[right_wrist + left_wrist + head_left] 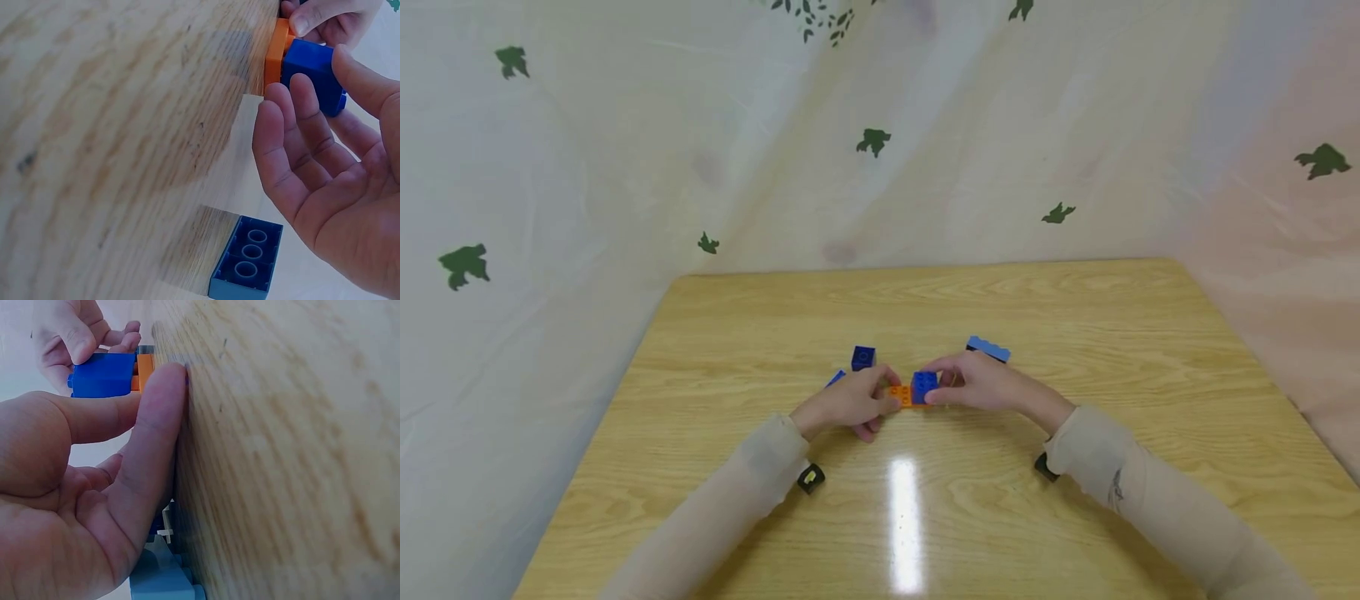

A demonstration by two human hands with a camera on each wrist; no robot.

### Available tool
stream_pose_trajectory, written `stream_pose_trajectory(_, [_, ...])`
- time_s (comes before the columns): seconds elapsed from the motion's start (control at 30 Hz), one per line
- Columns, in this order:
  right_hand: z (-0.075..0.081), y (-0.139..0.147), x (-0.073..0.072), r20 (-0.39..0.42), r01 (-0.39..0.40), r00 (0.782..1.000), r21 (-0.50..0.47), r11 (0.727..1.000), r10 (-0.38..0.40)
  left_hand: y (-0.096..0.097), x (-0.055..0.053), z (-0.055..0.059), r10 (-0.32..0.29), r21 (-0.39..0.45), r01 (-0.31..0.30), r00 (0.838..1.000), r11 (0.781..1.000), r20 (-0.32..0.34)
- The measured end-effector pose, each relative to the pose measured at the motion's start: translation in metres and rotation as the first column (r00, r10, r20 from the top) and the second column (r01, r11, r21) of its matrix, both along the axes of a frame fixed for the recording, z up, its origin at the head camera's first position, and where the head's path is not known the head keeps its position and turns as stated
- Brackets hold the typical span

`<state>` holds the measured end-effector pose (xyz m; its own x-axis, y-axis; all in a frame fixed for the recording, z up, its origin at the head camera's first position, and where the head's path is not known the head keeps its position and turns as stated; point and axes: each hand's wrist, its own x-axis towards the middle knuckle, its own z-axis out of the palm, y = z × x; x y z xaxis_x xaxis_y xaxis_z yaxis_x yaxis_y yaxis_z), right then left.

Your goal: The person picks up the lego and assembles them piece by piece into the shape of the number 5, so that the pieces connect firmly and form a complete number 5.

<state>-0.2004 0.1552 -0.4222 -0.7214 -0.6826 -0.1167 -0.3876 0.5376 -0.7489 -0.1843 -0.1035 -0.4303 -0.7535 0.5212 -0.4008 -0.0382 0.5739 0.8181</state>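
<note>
A flat orange brick lies on the wooden table, and a blue brick sits on its right part. My left hand holds the orange brick's left end between thumb and fingers. From the other side, my right hand pinches the blue brick, thumb on the near face. In the right wrist view, the blue brick stands studs away from the orange brick, right against it. The left wrist view shows the left hand's fingers hiding most of the orange brick.
Behind the left hand lies a dark blue brick, with another blue brick partly hidden beside it. A light blue brick lies beyond the right hand, tipped with its hollow underside showing. A patterned cloth hangs behind the table.
</note>
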Motion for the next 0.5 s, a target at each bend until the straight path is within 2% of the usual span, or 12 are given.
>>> stream_pose_trajectory(0.17, [0.0003,-0.0012,0.0010,0.065,0.016,0.998,-0.008,1.000,-0.016,0.0003,0.0015,-0.0002,0.005,0.000,-0.005,1.000,1.000,0.011])
stream_pose_trajectory(0.37, [-0.0013,-0.0045,0.0001,0.033,0.001,0.999,0.014,1.000,-0.001,0.0003,0.0023,0.0013,0.009,0.007,-0.009,1.000,1.000,0.011])
stream_pose_trajectory(0.5, [0.0000,-0.0052,-0.0015,0.070,0.017,0.997,0.031,0.999,-0.019,0.0004,0.0009,0.0018,0.009,0.002,-0.009,1.000,1.000,0.005])
